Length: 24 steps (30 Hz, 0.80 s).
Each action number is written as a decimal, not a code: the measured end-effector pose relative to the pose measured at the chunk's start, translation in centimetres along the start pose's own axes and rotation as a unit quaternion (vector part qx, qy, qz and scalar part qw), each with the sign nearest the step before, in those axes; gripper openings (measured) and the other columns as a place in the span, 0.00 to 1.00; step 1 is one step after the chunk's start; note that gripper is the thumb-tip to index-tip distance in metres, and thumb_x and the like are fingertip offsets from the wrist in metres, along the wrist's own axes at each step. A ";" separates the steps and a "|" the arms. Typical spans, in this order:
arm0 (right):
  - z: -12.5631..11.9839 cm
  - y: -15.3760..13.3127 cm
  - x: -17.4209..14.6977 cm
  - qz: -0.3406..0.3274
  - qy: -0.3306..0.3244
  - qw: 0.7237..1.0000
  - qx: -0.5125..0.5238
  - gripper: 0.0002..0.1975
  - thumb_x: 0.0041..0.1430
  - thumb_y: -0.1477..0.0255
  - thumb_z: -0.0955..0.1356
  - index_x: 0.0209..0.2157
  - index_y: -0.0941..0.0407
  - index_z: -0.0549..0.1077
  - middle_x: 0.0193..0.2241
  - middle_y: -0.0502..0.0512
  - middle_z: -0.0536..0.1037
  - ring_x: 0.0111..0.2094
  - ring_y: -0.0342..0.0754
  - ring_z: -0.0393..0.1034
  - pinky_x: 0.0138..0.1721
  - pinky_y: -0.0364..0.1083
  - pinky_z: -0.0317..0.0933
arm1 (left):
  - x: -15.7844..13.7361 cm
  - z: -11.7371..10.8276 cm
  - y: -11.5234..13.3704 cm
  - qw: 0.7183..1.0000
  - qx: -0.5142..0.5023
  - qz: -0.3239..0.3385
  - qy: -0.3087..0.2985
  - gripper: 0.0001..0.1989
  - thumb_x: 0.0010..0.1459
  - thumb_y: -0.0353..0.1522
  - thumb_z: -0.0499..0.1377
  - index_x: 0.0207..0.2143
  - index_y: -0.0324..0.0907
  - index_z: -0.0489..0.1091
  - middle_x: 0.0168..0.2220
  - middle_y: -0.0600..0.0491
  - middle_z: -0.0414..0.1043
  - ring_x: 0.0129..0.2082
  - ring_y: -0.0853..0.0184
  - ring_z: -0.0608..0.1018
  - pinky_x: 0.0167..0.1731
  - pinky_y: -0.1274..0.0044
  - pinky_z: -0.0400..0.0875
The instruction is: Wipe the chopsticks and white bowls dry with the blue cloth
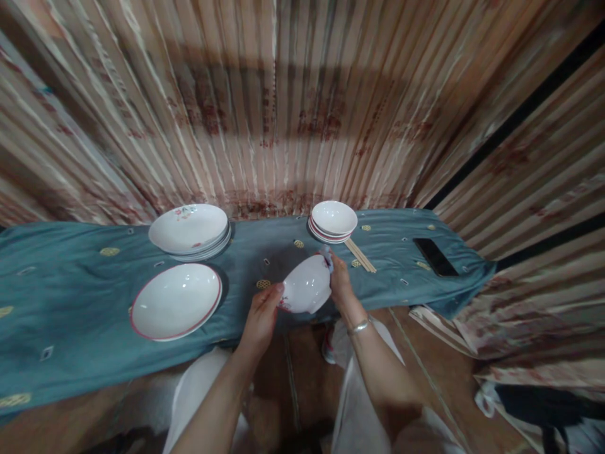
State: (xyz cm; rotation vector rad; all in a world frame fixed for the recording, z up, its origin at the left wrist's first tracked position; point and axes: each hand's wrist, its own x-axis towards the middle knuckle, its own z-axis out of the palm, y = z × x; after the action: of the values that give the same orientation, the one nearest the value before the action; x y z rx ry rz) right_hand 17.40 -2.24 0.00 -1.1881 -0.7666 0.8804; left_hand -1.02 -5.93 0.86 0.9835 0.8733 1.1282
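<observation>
A white bowl (307, 285) with red floral marks is tilted on its side over the table's front edge, its outside turned toward me. My left hand (265, 310) grips its left rim, thumb on the outer wall. My right hand (339, 277), with a silver bracelet at the wrist, grips the right rim with a bluish-grey cloth (326, 253) between fingers and bowl. Beyond the right hand sits a stack of small bowls (333, 218), with wooden chopsticks (361, 256) lying beside it.
To the left, a stack of white plates (189, 228) stands behind red-rimmed dishes (176, 302). A black phone (435, 257) lies at the right on the teal tablecloth (265, 252). Pleated curtains (293, 94) hang close behind the table, and a dark bag (539, 407) is low at the right.
</observation>
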 end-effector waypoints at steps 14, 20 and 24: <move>0.5 -4.3 -5.3 -0.266 -0.146 0.882 -0.361 0.22 0.67 0.64 0.56 0.57 0.60 0.64 0.52 0.65 0.71 0.53 0.53 0.64 0.56 0.55 0.56 | -0.4 1.6 1.9 0.994 0.111 -0.008 0.007 0.17 0.50 0.45 0.60 0.24 0.40 0.74 0.21 0.55 0.71 0.24 0.68 0.69 0.28 0.77 0.64; 2.8 -4.7 -7.3 -0.345 -0.197 0.811 -0.429 0.22 0.65 0.65 0.60 0.58 0.55 0.64 0.56 0.62 0.68 0.61 0.54 0.55 0.63 0.60 0.41 | 0.0 1.4 1.9 0.993 0.104 0.050 0.032 0.13 0.48 0.41 0.61 0.21 0.42 0.73 0.22 0.55 0.73 0.25 0.67 0.69 0.31 0.76 0.65; 1.6 -4.2 -5.3 -0.274 -0.193 0.882 -0.332 0.19 0.65 0.65 0.59 0.54 0.54 0.69 0.51 0.59 0.73 0.55 0.52 0.62 0.60 0.56 0.47 | -0.7 1.5 2.0 0.996 0.074 -0.001 0.046 0.14 0.47 0.42 0.62 0.23 0.40 0.74 0.21 0.54 0.72 0.24 0.67 0.71 0.29 0.76 0.65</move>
State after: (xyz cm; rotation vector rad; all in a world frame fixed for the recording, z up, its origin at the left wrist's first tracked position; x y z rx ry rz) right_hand 14.22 -6.82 4.19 -1.2793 -1.7344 0.3674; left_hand -0.42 -6.56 3.30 1.0570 1.0432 1.1263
